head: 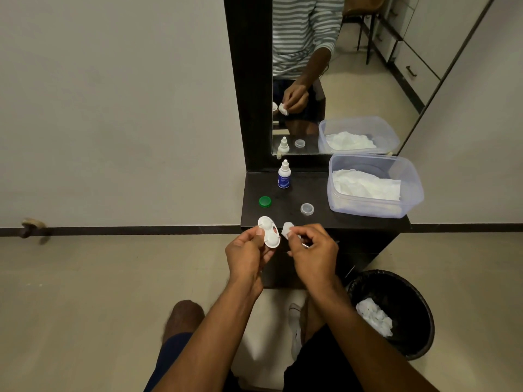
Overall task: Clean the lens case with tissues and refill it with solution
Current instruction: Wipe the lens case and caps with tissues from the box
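On the far left, low on the wall, a small brown object (32,226) sits near the floor; it is too blurred to tell what it is. On the dark shelf (325,219), the green cap (265,201) lies at the left side. In front of it, just over the front edge of the shelf, the left hand (247,257) holds the white lens case (268,232) between the thumb and the fingers, closed around its lower part. Both round wells of the case face up, without caps. Just beside the case, but apart from it, the right hand (312,254) pinches a small crumpled tissue (288,230) with the thumb and the first fingers; the other fingers are curled in. Behind the hands, the solution bottle (284,175) stands upright near the mirror (339,80), with its cap on. A clear cap (307,209) lies in the middle of the shelf. At the right end of the shelf stands a plastic box (407,190) with white tissues (368,185) inside. On the floor at the right, a black bin (421,315) contains used tissue (373,316).
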